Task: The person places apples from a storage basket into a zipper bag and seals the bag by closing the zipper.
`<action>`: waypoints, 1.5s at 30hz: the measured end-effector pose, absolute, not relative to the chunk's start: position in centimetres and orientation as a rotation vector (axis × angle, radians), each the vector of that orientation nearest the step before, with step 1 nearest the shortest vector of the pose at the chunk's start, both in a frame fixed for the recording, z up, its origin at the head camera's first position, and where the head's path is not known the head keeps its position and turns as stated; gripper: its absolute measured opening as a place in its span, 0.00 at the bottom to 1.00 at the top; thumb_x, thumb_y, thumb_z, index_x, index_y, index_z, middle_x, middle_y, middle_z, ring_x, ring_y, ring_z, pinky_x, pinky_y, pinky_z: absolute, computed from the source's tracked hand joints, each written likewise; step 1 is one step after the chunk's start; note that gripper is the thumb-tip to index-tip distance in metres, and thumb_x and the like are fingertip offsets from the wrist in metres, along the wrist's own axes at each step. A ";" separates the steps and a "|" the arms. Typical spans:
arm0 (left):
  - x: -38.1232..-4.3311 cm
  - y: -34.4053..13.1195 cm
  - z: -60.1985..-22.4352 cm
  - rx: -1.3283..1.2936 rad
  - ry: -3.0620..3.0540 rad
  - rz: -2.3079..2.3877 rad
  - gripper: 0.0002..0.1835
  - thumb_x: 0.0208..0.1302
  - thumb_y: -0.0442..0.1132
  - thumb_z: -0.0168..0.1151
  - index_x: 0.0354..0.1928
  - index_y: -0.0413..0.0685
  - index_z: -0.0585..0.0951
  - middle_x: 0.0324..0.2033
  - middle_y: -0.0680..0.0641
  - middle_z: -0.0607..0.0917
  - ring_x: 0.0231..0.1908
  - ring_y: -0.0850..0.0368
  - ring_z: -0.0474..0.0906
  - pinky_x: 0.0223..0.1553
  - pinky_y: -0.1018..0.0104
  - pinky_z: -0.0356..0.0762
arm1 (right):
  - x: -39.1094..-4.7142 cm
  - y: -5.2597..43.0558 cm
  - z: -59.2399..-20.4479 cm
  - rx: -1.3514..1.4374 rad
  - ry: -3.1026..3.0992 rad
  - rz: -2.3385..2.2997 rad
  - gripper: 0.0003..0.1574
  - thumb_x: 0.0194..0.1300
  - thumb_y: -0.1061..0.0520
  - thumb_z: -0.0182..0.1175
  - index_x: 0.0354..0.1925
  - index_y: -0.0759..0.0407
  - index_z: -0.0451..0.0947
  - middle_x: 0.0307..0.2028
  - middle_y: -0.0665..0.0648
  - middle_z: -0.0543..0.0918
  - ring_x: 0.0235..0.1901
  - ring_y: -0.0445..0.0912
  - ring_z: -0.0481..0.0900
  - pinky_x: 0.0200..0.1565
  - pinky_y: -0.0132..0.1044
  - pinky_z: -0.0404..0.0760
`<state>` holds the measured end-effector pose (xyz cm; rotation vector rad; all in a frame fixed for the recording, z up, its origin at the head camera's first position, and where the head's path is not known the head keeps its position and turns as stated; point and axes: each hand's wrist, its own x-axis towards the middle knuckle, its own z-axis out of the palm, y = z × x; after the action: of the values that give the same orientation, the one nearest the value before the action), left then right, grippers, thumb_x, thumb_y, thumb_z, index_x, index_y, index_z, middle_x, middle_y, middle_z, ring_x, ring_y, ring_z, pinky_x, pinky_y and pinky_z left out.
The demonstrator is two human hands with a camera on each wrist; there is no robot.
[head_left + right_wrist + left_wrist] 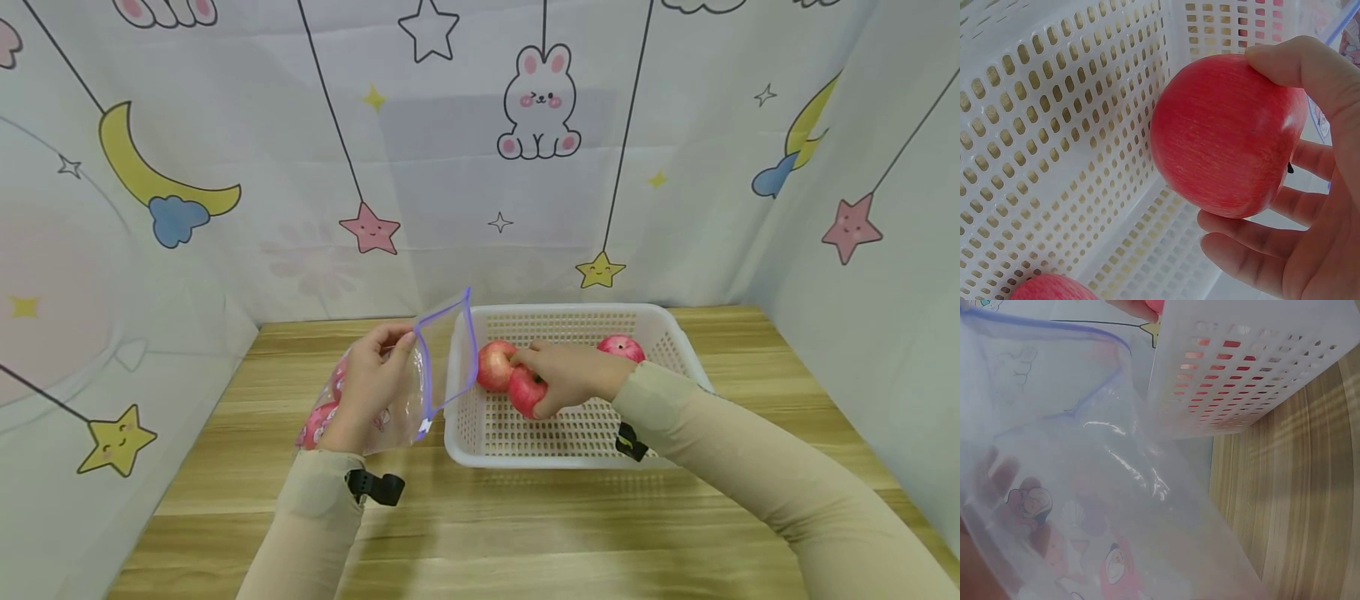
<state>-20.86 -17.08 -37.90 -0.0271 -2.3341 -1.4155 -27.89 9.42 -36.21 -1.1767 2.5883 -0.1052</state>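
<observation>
My left hand (372,375) pinches the upper edge of a clear zip bag (405,392) with a purple rim, its mouth spread toward the basket. Cartoon prints cover the bag, and red round shapes (318,423) show in its lower left part. In the left wrist view, fingers (1007,475) show blurred through the plastic. My right hand (573,375) reaches into the white basket (555,460) and grips a red apple (1222,137), thumb on one side and fingers on the other. Beside it lies a lighter red apple (495,365).
Another apple (621,347) sits at the basket's back right, partly behind my right hand. The basket stands on a wood-grain table (480,533). A white curtain (450,150) with cartoon prints hangs behind the table and along its sides.
</observation>
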 end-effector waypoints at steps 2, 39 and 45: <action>-20.9 -17.1 -38.0 -0.025 -2.332 -1.419 0.13 0.69 0.40 0.55 0.46 0.38 0.80 0.44 0.39 0.83 0.45 0.50 0.77 0.46 0.73 0.75 | -27.9 9.4 -36.3 -1.187 2.595 -0.103 0.48 0.50 0.43 0.68 0.67 0.53 0.63 0.54 0.54 0.73 0.45 0.45 0.75 0.48 0.40 0.77; -20.6 -17.0 -37.8 0.000 -2.363 -1.429 0.13 0.69 0.40 0.54 0.48 0.38 0.79 0.46 0.41 0.82 0.47 0.53 0.76 0.48 0.70 0.75 | -27.7 9.6 -36.0 -1.316 2.619 -0.255 0.45 0.48 0.46 0.69 0.63 0.52 0.65 0.50 0.51 0.71 0.40 0.43 0.74 0.45 0.37 0.76; -20.7 -17.0 -37.8 -0.013 -2.334 -1.431 0.13 0.69 0.39 0.55 0.48 0.38 0.79 0.45 0.39 0.83 0.47 0.51 0.77 0.46 0.73 0.74 | -27.6 9.6 -35.9 -1.322 2.634 -0.272 0.46 0.48 0.45 0.68 0.64 0.50 0.64 0.53 0.50 0.71 0.42 0.43 0.74 0.45 0.37 0.77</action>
<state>-20.72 -17.01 -37.80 -0.0133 -2.3339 -1.4311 -27.55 9.56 -35.86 -1.3223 2.6343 -0.2722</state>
